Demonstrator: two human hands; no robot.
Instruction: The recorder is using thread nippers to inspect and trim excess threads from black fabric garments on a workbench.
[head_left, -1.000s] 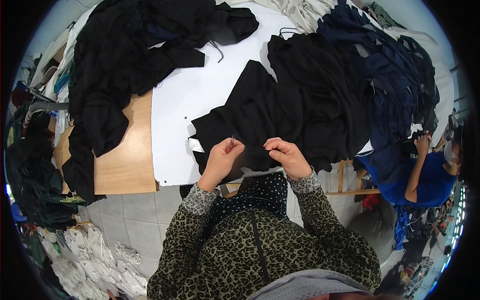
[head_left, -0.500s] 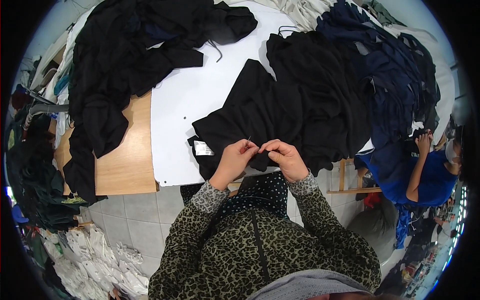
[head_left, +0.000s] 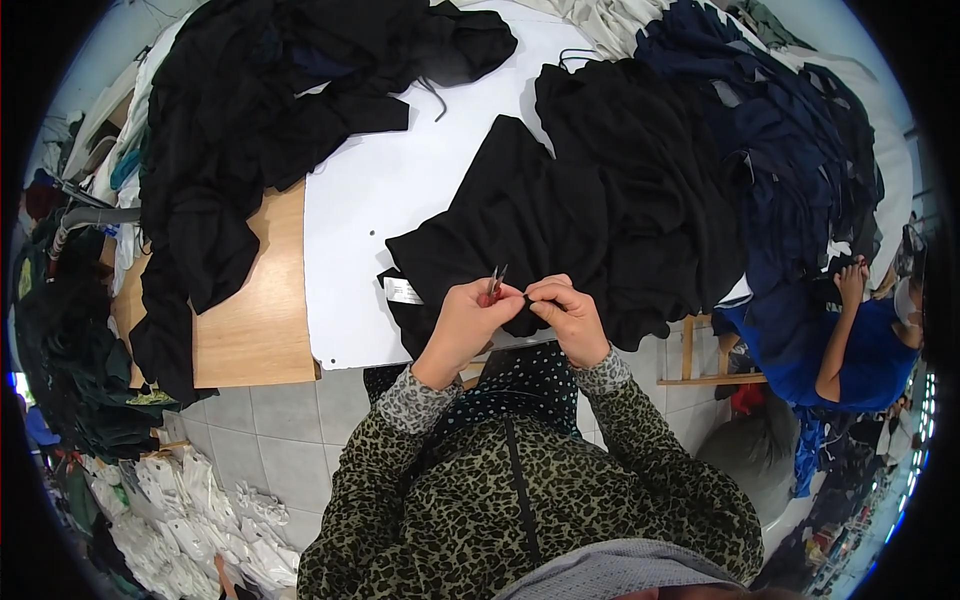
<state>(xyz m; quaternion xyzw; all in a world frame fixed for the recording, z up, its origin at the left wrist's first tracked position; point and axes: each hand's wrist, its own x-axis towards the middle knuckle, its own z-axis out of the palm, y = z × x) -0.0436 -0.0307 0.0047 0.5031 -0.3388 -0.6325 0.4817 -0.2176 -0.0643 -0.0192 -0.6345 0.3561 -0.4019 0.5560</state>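
Hidden: the near edge of the black fabric garment [head_left: 560,230] is covered by both hands at the centre of the frame, so the exact spot being worked cannot be made out.
Hard to tell: the small metal snips with reddish handles [head_left: 495,282] are seen only as thin tips above the left fingers; whether the blades are apart or together cannot be told.
Cut off: the co-worker in a blue top [head_left: 860,340] is bent by the right rim of the frame, with only an arm and shoulder shown clearly.
Left hand [head_left: 472,322]: curled closed, with the snips gripped between thumb and fingers and the garment's edge touched beneath.
Right hand [head_left: 568,312]: closed in a pinch on a fold of the black garment, just beside the left hand, fingertips almost meeting it.
Garment: spread on the white table top [head_left: 400,190] from the centre toward the upper right, its near edge hanging over the table's front.
Label: a small white tag [head_left: 403,291] is seen on the garment's lower left corner, left of the left hand.
Left pile: a heap of black cloth [head_left: 240,120] is laid across the upper left, draped over a bare wooden table section [head_left: 255,320].
Right pile: dark navy garments [head_left: 780,170] are stacked at the upper right.
Floor: white bundled cloth [head_left: 190,510] is seen at the lower left on grey tiles.
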